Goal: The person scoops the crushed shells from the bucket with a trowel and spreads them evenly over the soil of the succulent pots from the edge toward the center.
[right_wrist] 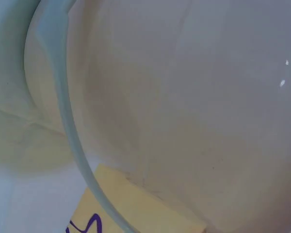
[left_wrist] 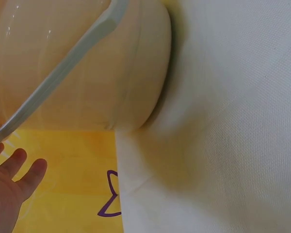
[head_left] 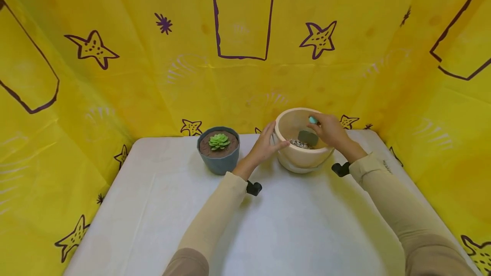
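A cream bucket (head_left: 303, 156) with a pale grey bail handle (left_wrist: 63, 73) stands upright at the back right of the table. Against its left side and rim rests my left hand (head_left: 264, 146), fingers fairly straight, with the thumb near the front rim. Over the bucket's right rim, my right hand (head_left: 330, 130) grips what looks like a small shovel by its turquoise handle (head_left: 313, 120). A dark grey-green blade (head_left: 308, 138) is visible inside the bucket, beside speckled grey-white loose material (head_left: 300, 143). The right hand is out of the right wrist view, which shows the bucket wall (right_wrist: 184, 107).
A blue-grey pot (head_left: 218, 163) holding a green succulent (head_left: 219, 141) in brown soil stands left of the bucket. The white-covered table (head_left: 161, 208) meets a yellow patterned cloth (head_left: 238, 84) at the back and sides.
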The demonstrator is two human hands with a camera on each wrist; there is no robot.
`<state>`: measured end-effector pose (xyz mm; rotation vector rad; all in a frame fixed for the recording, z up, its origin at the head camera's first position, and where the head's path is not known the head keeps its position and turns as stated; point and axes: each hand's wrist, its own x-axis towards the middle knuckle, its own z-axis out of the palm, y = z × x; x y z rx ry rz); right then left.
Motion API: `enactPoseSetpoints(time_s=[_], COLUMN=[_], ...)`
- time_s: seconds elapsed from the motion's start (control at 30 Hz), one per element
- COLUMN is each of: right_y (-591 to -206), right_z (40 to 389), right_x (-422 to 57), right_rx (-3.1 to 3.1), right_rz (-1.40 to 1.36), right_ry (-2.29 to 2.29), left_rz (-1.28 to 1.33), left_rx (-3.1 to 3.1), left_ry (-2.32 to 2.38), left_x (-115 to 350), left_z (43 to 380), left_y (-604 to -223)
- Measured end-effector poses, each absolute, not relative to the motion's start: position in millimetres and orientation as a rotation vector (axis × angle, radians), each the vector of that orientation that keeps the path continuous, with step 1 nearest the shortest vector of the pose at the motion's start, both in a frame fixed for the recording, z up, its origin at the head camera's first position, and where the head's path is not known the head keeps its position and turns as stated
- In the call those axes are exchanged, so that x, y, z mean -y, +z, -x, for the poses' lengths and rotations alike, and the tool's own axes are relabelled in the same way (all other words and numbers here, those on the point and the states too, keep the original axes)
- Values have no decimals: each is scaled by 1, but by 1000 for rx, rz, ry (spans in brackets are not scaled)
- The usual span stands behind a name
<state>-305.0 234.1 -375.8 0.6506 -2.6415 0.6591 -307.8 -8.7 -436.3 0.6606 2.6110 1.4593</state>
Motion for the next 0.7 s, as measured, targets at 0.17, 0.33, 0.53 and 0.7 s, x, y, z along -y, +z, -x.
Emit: enactPoseSetpoints(time_s=[0.17, 0.33, 0.53, 0.7], right_y=[-379, -382, -377, -374], right_z=[306, 307, 307, 309], right_x=[-232, -230, -228, -233], right_rx=[2595, 2555, 2550, 2571], right_rz=[-653, -613, -488, -343], right_ry=[672, 712, 787, 908], left_rz=[-650, -641, -656, -663], left_rx=[-2610, -2598, -2604, -2598], left_ry=[1456, 1471, 1474, 1502], left_x=[8, 9, 7, 6], left_z=[306, 306, 307, 307], left_y=[-436, -436, -438, -437])
